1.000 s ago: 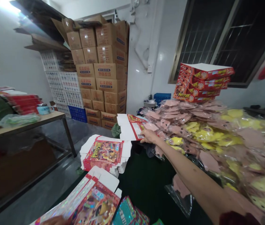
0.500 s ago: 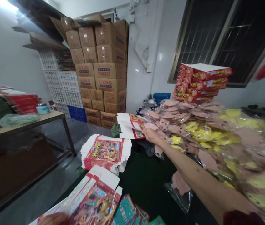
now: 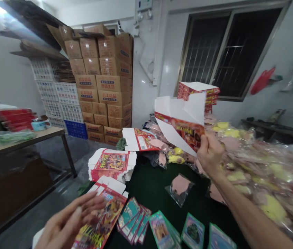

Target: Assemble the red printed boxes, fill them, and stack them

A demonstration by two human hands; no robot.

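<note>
My right hand [image 3: 210,152] grips a red and white printed cardboard box blank [image 3: 185,128] by its edge and holds it up above the table. Fingers outstretched, my left hand [image 3: 70,216] hovers over a shiny flat printed box [image 3: 107,211] at lower left; I cannot tell whether it touches. Behind that lies a stack of flat printed boxes [image 3: 113,162]. Another box blank [image 3: 138,140] rests at the table's far edge. Fanned teal cards [image 3: 133,221], green-edged cards [image 3: 162,228] and a bagged pink piece [image 3: 180,185] lie on the dark green tabletop [image 3: 148,183].
A heap of bagged pink and yellow pieces [image 3: 239,173] covers the right side. Behind it rises a stack of red display boxes [image 3: 198,88]. Brown cartons [image 3: 115,83] and white crates [image 3: 70,100] stand at the back; a side table [image 3: 45,135] is at left.
My right hand has lifted a box blank from the far edge and brought it up and to the right. My left hand has risen further into view, fingers extended. The view has shifted.
</note>
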